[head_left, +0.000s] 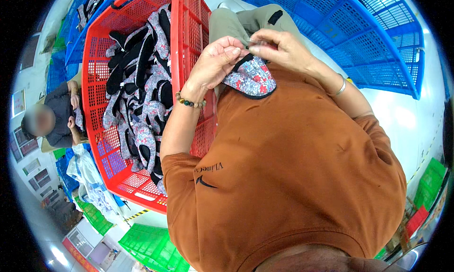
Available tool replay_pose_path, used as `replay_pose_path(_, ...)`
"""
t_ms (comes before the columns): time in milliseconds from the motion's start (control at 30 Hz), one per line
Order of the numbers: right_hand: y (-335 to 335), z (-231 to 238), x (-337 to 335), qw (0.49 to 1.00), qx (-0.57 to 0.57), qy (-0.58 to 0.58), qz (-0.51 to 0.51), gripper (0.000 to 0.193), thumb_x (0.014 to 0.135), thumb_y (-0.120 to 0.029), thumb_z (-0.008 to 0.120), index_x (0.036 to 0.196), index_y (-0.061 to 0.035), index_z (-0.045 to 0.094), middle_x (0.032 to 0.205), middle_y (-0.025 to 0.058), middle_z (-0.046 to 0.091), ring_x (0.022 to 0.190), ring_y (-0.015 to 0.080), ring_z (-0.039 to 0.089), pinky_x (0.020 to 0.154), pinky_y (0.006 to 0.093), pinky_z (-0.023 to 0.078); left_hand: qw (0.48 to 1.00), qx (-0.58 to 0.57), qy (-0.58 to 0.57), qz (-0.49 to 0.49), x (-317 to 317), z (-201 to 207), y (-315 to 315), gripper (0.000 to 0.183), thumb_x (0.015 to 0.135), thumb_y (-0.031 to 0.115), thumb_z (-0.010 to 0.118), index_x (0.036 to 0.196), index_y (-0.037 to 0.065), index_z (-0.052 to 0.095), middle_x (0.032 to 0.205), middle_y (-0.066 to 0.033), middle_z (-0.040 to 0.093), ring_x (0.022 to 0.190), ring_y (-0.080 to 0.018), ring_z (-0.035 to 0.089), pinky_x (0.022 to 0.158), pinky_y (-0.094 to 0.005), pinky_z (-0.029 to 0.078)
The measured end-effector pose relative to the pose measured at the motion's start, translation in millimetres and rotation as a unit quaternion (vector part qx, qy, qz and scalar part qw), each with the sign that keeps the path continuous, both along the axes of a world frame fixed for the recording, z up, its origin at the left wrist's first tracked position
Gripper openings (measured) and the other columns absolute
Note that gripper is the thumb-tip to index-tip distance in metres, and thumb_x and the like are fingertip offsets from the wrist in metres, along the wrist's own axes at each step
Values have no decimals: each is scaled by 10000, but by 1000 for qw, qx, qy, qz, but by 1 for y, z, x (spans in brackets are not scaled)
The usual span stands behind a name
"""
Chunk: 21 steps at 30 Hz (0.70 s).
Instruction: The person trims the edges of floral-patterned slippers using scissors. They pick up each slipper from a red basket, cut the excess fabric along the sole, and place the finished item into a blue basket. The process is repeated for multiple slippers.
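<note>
A small floral fabric piece (252, 78) with a rounded end and black edging hangs over my lap, against my brown shirt. My left hand (215, 61), with a beaded bracelet at the wrist, is closed on the piece's upper left part, thumb and forefinger pinched together. My right hand (283, 49), wearing a silver bangle, is at the piece's top, its fingertips pinched close to those of the left. What lies between the right fingertips is too small to make out. A black strip shows along the piece's upper edge.
A red plastic crate (176, 45) at my left holds a heap of similar floral and black pieces (142, 92). Blue crates (345, 31) stand at the far right. Beyond the red crate sits another person (59, 113) with a similar piece. Green crates (149, 243) lie at the lower left.
</note>
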State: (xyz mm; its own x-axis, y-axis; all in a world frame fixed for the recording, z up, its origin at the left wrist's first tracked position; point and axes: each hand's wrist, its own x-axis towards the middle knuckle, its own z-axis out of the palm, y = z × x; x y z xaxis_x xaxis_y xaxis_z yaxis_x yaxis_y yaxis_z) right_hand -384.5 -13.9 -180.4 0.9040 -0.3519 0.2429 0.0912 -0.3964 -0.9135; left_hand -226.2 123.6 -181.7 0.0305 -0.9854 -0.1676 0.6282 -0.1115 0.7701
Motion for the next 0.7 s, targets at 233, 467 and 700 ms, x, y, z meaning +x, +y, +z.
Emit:
replay_pose_path(233,-3,0,-6,996,-7,77,52,312,802,-298,630,938,-22,580,702,76,580,643,119,512,582,268,419,947,7,-305,-95,5,8,22,232,795,37,625,1014,-13,571,940,-22,590,870,-79,540,769,-221,446)
replay_pose_path(467,0,17,-10,985,-98,120,73,293,782,-286,634,898,-19,592,714,118,604,646,218,579,595,320,447,968,-136,-211,4,0,14,24,152,718,-14,671,860,-42,625,899,-78,607,804,-109,560,726,-226,457)
replay_pose_path(700,-15,35,-20,983,-157,90,-15,301,816,-322,581,806,-22,599,650,147,563,562,276,542,510,343,403,963,-118,-241,-5,-7,27,25,164,713,-28,671,869,-55,632,863,-69,601,785,-105,553,698,-215,445)
